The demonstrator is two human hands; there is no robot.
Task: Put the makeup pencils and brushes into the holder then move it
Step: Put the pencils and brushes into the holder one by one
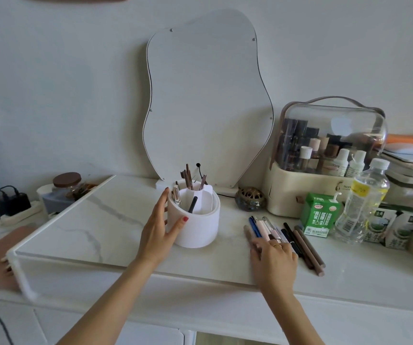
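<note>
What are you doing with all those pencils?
A person is tidying makeup pencils into a white round holder on the marble tabletop. The left hand holds the holder's side, steadying it. A few pencils and a pen already stand inside. The right hand rests on a row of loose pencils lying to the right, seemingly gathering some. The holder has not been moved away yet.
</note>
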